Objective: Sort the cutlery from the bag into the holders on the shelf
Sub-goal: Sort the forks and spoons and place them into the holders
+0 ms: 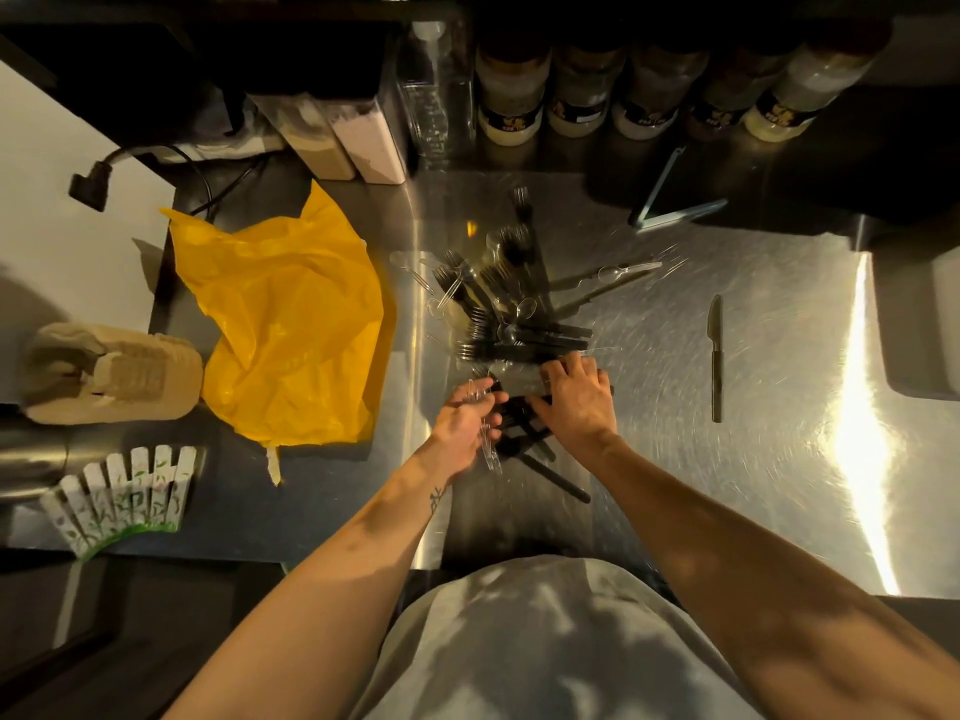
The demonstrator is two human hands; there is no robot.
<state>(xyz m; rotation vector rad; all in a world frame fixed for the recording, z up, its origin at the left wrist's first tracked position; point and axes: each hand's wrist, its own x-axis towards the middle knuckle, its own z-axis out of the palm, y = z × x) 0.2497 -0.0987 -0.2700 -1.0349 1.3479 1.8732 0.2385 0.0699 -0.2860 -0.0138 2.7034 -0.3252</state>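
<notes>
One knife [717, 356] well right of cutlery pile [514, 314]; clear cutlery [489, 456] in left grip [462, 423]

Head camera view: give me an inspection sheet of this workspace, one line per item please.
Surface: steel counter, bright glare on the right.
Job's things: cutlery pile, black and clear pieces mixed, mid-counter; one black knife lying apart to the right; yellow bag crumpled left of the pile.
Clutter: beige pulp carrier and white fence-style box at the left.
Grippers: left hand grips clear cutlery; right hand rests on the pile's near end, fingers spread.
Cables: black cord with plug, upper left.
Surroundings: row of jars and a clear bottle along the back; holders not identifiable.
</notes>
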